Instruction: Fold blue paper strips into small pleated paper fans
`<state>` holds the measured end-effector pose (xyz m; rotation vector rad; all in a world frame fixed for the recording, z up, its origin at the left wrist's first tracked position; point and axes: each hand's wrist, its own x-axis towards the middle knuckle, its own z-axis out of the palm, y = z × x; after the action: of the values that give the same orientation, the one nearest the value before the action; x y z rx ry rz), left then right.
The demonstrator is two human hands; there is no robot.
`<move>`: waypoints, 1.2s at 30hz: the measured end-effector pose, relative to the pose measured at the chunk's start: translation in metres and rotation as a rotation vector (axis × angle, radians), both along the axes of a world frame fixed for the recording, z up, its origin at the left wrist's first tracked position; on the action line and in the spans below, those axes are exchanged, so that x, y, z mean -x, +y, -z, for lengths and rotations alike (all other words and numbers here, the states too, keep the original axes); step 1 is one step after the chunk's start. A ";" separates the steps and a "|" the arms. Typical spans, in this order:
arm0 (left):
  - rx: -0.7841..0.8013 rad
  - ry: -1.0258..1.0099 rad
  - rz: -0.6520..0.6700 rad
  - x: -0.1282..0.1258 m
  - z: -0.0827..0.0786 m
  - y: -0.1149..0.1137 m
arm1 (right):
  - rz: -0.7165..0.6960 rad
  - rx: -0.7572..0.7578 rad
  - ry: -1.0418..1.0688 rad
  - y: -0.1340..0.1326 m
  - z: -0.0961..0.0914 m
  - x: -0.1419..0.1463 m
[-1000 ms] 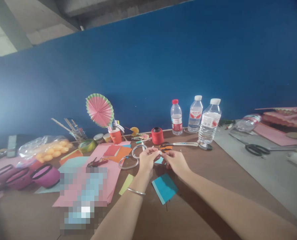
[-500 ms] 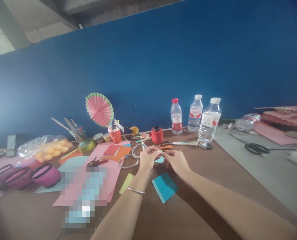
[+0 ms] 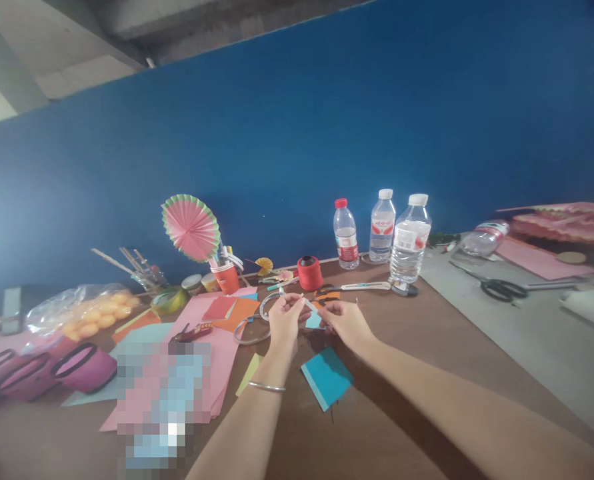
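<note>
My left hand (image 3: 283,321) pinches one end of a small white strip (image 3: 311,305), thumb and fingertips pressed together. The other end is between the fingers of my right hand (image 3: 347,324), so the strip spans the short gap between both hands. Its material is too small to make out. Just below the strip lies a light blue paper piece (image 3: 315,321), partly behind my fingers. Nearer to me, a teal paper square (image 3: 329,377) with a paler edge lies on the brown table. A yellow paper slip (image 3: 249,375) is beside my left wrist.
Behind my hands stand a red thread spool (image 3: 309,273) and a utility knife (image 3: 364,287) lying flat. Three water bottles (image 3: 347,243) line the back. A paper fan (image 3: 191,228) rises from a red cup (image 3: 225,278) at left. Black-handled scissors (image 3: 503,289) lie at right.
My fingertips have drawn slightly apart, and more of the white strip shows between them. The whole view has shifted a little, so objects appear further left.
</note>
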<state>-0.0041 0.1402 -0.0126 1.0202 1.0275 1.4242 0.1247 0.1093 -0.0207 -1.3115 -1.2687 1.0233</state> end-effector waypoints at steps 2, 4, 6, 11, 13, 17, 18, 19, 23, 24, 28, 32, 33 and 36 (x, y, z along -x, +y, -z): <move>0.001 0.004 -0.001 0.000 0.000 0.000 | 0.003 -0.004 -0.011 0.001 0.001 -0.001; -0.002 0.004 -0.003 -0.001 0.000 -0.001 | 0.011 -0.009 -0.021 0.001 0.001 -0.001; -0.007 -0.001 -0.010 -0.001 0.000 -0.002 | 0.016 -0.013 -0.031 0.001 0.002 -0.002; -0.014 -0.030 -0.016 -0.002 0.001 -0.002 | 0.024 -0.023 -0.060 0.000 -0.001 -0.003; -0.016 -0.048 -0.009 -0.002 0.002 -0.002 | 0.020 -0.035 -0.078 -0.001 -0.003 -0.003; -0.021 -0.079 0.035 -0.004 0.000 -0.002 | 0.024 -0.074 -0.094 -0.002 -0.003 -0.004; -0.021 -0.085 0.052 -0.004 -0.001 -0.002 | 0.030 -0.091 -0.100 -0.001 -0.002 -0.004; -0.019 -0.089 0.070 -0.004 -0.001 -0.002 | 0.039 -0.110 -0.108 -0.001 -0.001 -0.004; 0.022 -0.073 0.139 -0.005 0.001 -0.002 | 0.084 -0.158 -0.161 -0.001 0.003 -0.004; 0.034 -0.064 0.147 -0.005 0.002 -0.002 | 0.087 -0.161 -0.172 -0.001 0.003 -0.004; 0.051 -0.049 0.116 -0.005 0.009 0.000 | 0.075 -0.180 -0.204 -0.002 0.004 -0.004; 0.056 -0.014 0.140 -0.003 0.011 0.002 | 0.085 -0.176 -0.216 -0.003 0.002 -0.004; 0.052 -0.001 0.167 -0.003 0.010 0.002 | 0.086 -0.171 -0.212 -0.003 0.002 -0.004; 0.034 0.038 0.248 -0.003 0.008 0.001 | 0.088 -0.154 -0.195 -0.003 0.001 -0.004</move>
<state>-0.0015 0.1408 -0.0207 1.1119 0.9150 1.1857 0.1283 0.1067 -0.0215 -1.3594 -1.3937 0.7352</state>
